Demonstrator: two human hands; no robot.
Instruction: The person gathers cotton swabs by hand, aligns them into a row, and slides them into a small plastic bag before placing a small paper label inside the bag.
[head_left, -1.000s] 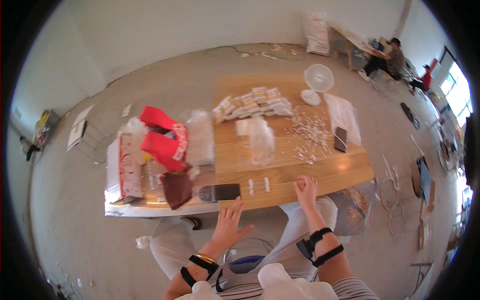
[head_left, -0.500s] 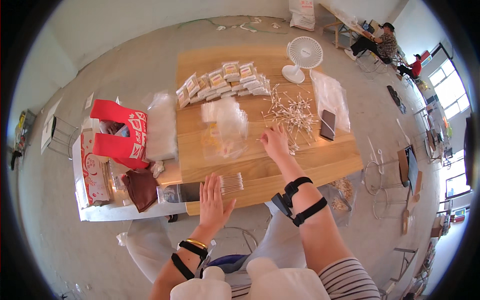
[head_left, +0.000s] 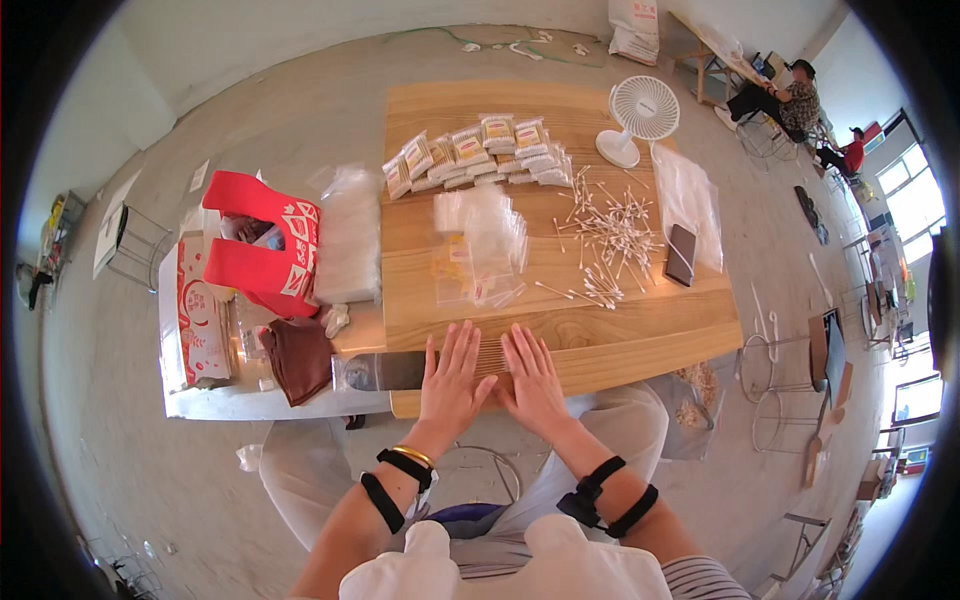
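Note:
At the table's near edge, a row of cotton swabs (head_left: 490,358) lies between my hands, partly hidden under the fingers. My left hand (head_left: 452,388) rests flat at its left end, fingers stretched out. Opposite it, my right hand (head_left: 533,388) lies with straight fingers over the right end. The thumbs nearly meet in front of the row. Farther in, a loose heap of cotton swabs (head_left: 615,228) spreads right of centre, a few strays nearer me. Clear small plastic bags (head_left: 482,235) lie fanned out left of the heap. Behind them sit several filled swab packets (head_left: 468,148).
A white fan (head_left: 642,108) stands at the back right, near a dark phone (head_left: 680,255) on a clear plastic bag (head_left: 700,200). To the left are a red bag (head_left: 300,240), stacked plastic sleeves (head_left: 348,240) and a brown pouch (head_left: 298,360). Two people sit far right.
My right hand has left the loose swabs and come back to the near edge. My left hand has shifted slightly; both now flank the row of swabs. The view has moved a little.

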